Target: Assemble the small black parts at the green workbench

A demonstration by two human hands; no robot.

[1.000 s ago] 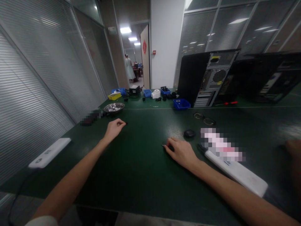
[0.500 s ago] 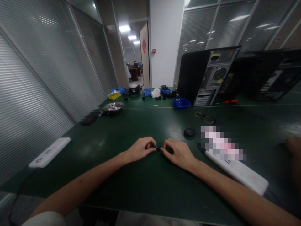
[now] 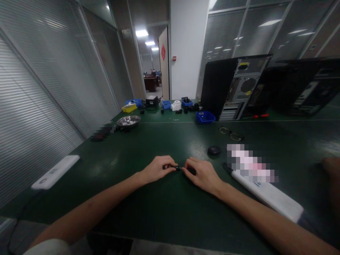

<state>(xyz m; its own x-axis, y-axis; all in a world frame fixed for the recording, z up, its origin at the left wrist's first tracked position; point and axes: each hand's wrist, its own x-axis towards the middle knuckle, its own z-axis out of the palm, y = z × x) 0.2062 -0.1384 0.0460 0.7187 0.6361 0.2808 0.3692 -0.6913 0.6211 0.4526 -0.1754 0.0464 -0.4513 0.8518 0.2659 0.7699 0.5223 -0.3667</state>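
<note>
Left hand (image 3: 160,168) pinches small dark part (image 3: 177,169); right hand (image 3: 203,173), just right of it, pinches thin piece (image 3: 181,168), axis roughly hand-to-hand. Contact: can't tell.

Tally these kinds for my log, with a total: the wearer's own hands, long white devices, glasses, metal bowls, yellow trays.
Wearer's hands: 2 (left hand, right hand)
Long white devices: 2 (left device, right device)
Glasses: 1 pair
Metal bowl: 1
Yellow tray: 1
Total: 7, counting the glasses as one
</note>
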